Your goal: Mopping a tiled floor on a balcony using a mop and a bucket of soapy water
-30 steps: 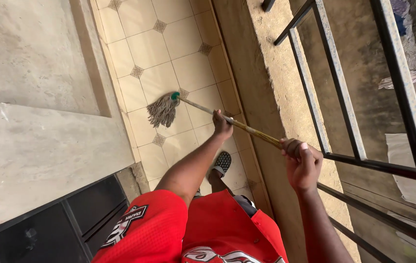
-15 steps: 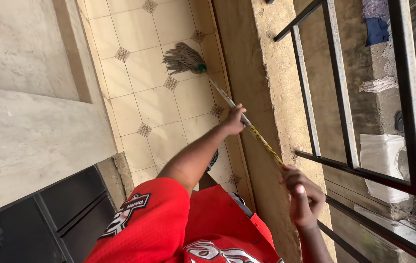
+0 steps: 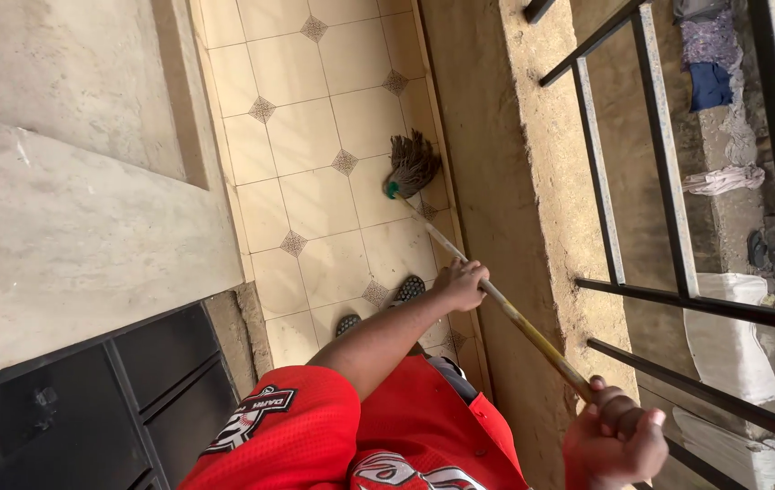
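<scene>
Both hands grip the mop handle [image 3: 505,313]: left hand [image 3: 462,283] midway, fingers wrapped; right hand [image 3: 616,440] at the top, fingers curled tight. Mop head [image 3: 413,164] rests on tiled floor [image 3: 315,145], touching the low wall [image 3: 487,181]. Risks: strands snagging there; handle end striking the railing [image 3: 677,290].

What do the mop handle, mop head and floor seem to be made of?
Mop handle: likely wood, a worn yellowish stick. Mop head: fibrous strands, probably cotton yarn, grey-brown, in a green socket. Floor: cream glazed tiles, apparently ceramic, with grout lines and diamond insets.
</scene>
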